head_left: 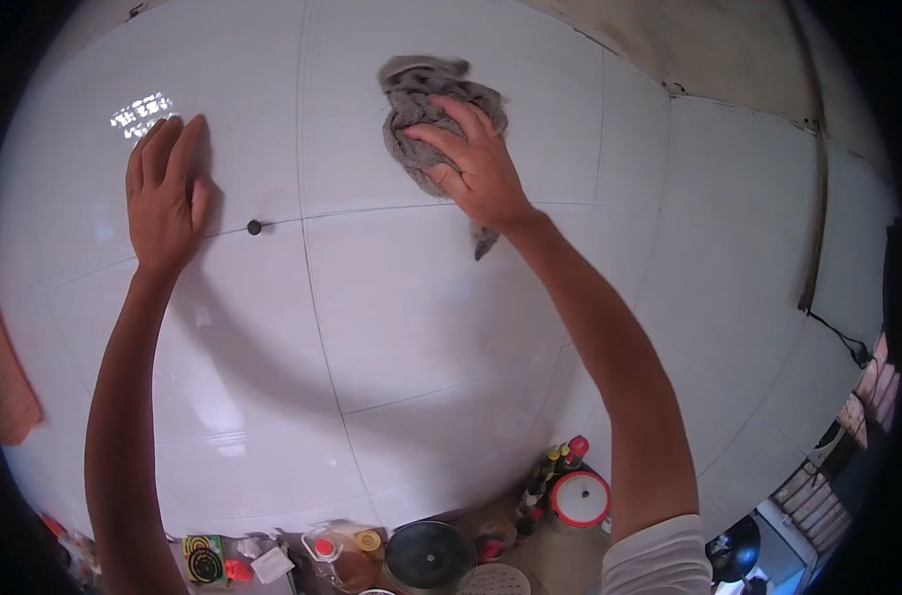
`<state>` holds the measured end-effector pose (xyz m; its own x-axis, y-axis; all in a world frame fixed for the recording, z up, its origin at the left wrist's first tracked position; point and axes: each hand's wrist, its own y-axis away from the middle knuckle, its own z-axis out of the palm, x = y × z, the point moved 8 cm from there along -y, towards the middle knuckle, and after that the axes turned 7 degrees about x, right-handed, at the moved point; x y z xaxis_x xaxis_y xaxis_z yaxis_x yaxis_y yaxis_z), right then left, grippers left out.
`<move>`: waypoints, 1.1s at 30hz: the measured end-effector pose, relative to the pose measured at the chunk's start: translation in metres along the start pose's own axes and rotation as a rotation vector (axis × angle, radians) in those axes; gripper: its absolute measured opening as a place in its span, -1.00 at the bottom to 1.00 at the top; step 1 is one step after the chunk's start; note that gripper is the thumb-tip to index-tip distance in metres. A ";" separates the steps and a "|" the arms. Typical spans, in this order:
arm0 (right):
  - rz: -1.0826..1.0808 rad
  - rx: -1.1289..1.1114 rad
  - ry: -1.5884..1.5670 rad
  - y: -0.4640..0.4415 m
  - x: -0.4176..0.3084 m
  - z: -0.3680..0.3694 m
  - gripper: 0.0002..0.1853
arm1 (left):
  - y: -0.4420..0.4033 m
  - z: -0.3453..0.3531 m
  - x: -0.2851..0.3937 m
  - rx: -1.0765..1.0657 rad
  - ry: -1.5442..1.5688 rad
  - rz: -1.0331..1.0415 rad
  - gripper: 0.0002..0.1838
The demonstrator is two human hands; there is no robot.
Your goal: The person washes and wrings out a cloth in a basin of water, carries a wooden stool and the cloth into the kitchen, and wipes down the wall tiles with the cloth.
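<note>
A crumpled grey-brown cloth (411,109) lies pressed against the white tiled wall (431,317), under my right hand (476,164). The fingers of that hand are spread and curled over the cloth, and one end of it hangs below the wrist. Flat on the tiles to the left rests my left hand (163,193), fingers stretched upward, with nothing in it. A small dark knob (254,227) sticks out of the wall just right of my left hand.
Along the bottom stand a dark round pan lid (430,555), a red-rimmed pot (580,499), a plastic jug (347,565) and several bottles. Orange cloth (9,387) hangs at far left. A dark cable (838,335) runs down the wall at right.
</note>
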<state>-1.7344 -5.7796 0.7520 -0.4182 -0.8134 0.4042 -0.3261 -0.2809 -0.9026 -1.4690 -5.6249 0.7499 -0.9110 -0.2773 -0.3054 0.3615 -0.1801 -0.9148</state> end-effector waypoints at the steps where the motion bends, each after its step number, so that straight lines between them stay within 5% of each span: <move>1: -0.024 -0.061 -0.006 -0.002 0.005 -0.002 -0.56 | 0.000 0.000 0.000 -0.002 -0.011 0.000 -0.38; 4: 0.079 -0.005 0.264 0.012 0.051 -0.019 -0.57 | 0.002 0.002 0.000 -0.010 -0.015 -0.005 -0.38; 6: 0.060 -0.020 0.783 0.032 0.097 -0.030 -0.53 | 0.002 0.002 -0.004 -0.005 -0.031 -0.020 -0.38; 9: 0.786 0.524 0.396 0.076 0.172 -0.070 -0.42 | 0.001 -0.001 0.000 -0.003 -0.010 -0.009 -0.35; 11: 0.874 0.587 0.436 0.068 0.173 -0.068 -0.34 | 0.000 -0.003 0.002 0.010 0.016 -0.002 -0.35; 14: 0.798 0.569 0.518 0.018 0.135 -0.048 -0.29 | 0.001 -0.003 0.003 -0.006 0.021 -0.014 -0.35; 18: 0.383 0.508 0.292 -0.054 0.059 -0.015 -0.35 | 0.001 -0.003 0.001 -0.014 0.015 -0.015 -0.37; 25: 0.516 0.357 0.113 -0.067 0.091 -0.026 -0.54 | -0.001 -0.007 0.002 0.011 0.036 -0.023 -0.41; 33: 0.673 0.277 0.093 -0.065 0.079 -0.021 -0.28 | 0.003 0.001 -0.001 -0.030 -0.002 -0.029 -0.37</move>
<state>-1.7639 -5.8153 0.8456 -0.5268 -0.8121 -0.2508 0.2474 0.1357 -0.9594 -1.4670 -5.6256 0.7480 -0.9206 -0.2740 -0.2782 0.3289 -0.1599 -0.9307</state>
